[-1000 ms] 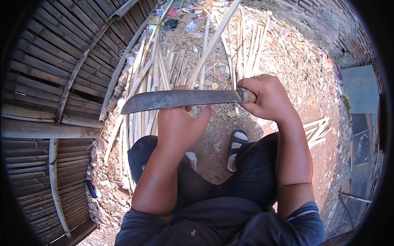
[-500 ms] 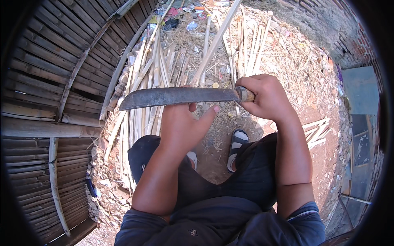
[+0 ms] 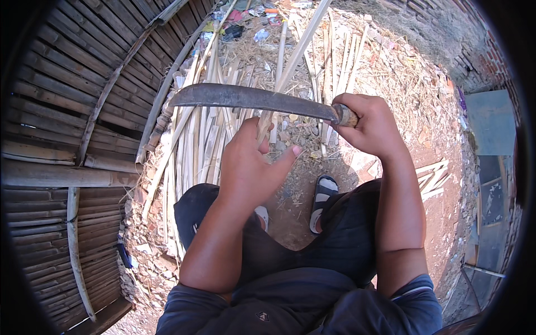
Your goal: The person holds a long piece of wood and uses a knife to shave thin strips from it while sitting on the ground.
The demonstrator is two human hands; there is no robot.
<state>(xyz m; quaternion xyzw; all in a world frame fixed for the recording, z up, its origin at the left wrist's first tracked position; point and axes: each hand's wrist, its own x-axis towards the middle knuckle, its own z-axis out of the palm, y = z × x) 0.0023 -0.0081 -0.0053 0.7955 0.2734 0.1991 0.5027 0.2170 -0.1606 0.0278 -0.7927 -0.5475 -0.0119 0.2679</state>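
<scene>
My right hand (image 3: 371, 124) is closed round the wooden handle of a machete (image 3: 251, 101). Its broad dark blade points left, crossing above a long pale bamboo strip (image 3: 301, 47). That strip slants from the top of the view down to my left hand (image 3: 248, 159). The fingers of the left hand curl around its near end, while the thumb sticks out to the right, off the strip. Part of the strip is hidden behind the blade, and the left fingertips are only partly visible.
Split bamboo strips (image 3: 187, 151) lie in a pile beyond my left knee. Shorter pieces (image 3: 431, 178) rest on the ground at right. A bamboo slat wall (image 3: 84, 72) rises on the left, and a rough brick wall (image 3: 463, 42) stands at the far right. Litter (image 3: 261, 35) lies far ahead.
The machete has moved up, away from me, and slightly right, its blade now tilting down toward the handle. More of the bamboo strip shows at my left hand, which has barely moved.
</scene>
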